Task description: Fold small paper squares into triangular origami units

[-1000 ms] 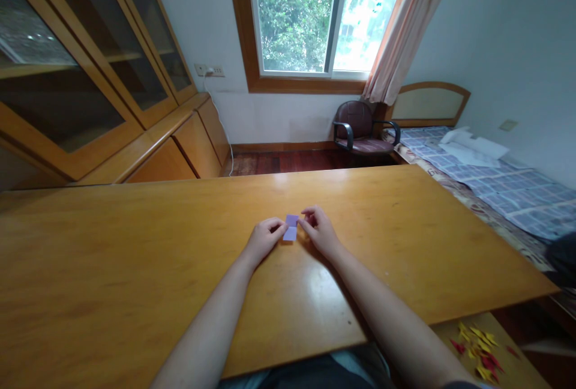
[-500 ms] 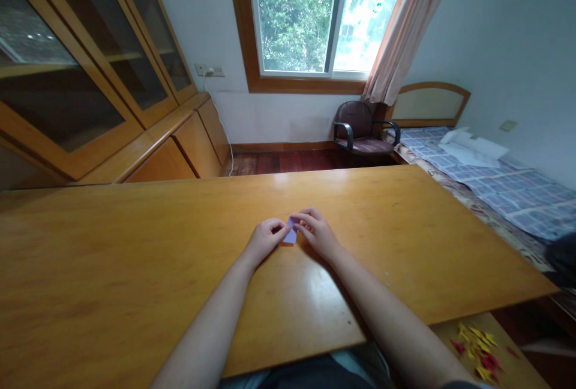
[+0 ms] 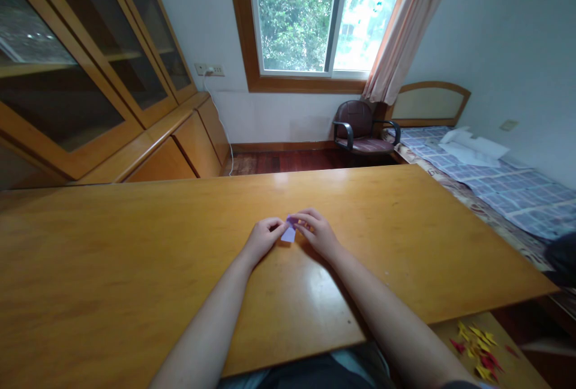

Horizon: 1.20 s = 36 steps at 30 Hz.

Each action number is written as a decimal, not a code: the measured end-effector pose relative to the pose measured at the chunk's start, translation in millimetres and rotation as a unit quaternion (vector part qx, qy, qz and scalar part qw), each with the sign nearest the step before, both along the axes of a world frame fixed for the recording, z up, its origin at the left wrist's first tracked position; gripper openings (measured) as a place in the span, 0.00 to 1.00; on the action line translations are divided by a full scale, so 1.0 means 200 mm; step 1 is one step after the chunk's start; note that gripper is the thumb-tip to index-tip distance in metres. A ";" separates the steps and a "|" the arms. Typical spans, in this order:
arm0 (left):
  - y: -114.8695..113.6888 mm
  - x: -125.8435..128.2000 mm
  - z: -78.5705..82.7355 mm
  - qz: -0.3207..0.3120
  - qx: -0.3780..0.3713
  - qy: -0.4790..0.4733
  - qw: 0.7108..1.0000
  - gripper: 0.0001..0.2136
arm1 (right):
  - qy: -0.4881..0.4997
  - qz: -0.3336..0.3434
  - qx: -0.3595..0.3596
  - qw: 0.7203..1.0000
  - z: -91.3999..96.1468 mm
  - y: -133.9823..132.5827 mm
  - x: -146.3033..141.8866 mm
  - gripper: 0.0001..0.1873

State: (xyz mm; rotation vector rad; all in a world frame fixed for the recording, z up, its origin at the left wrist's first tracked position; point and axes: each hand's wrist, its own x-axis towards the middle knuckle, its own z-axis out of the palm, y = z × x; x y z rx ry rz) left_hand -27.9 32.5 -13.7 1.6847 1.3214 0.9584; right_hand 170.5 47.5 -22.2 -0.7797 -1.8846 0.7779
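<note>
A small piece of folded purple paper (image 3: 288, 235) is held between my two hands, just above the wooden table (image 3: 135, 269). My left hand (image 3: 264, 238) pinches its left edge between thumb and forefinger. From the other side, my right hand (image 3: 315, 232) grips the upper right part, its fingers bent over the paper. The fingers cover part of the paper, so its full folded shape is hidden.
Yellow and red folded paper pieces (image 3: 479, 347) lie on a lower surface at the bottom right. Beyond the table stand a chair (image 3: 360, 128) and a bed (image 3: 508, 191). A glass-fronted cabinet (image 3: 130, 77) lines the left side.
The purple paper has shifted very slightly to the left and tilted a little in my fingers. Both hands keep their pinch and have barely moved.
</note>
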 end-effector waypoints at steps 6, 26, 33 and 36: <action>0.00 0.00 0.00 -0.003 0.010 0.015 1.000 0.17 | 0.017 -0.017 -0.032 0.999 0.00 0.02 0.00 0.05; 0.01 -0.01 -0.01 -0.035 0.025 0.005 0.999 0.17 | 0.046 -0.027 -0.064 0.997 0.00 0.03 0.01 0.04; 0.01 0.00 0.00 -0.035 0.025 0.004 0.999 0.16 | 0.045 -0.021 -0.065 0.997 0.00 0.03 0.01 0.04; 0.01 0.00 0.00 -0.039 0.028 0.008 0.999 0.14 | 0.046 -0.017 -0.070 0.996 0.01 0.03 0.01 0.04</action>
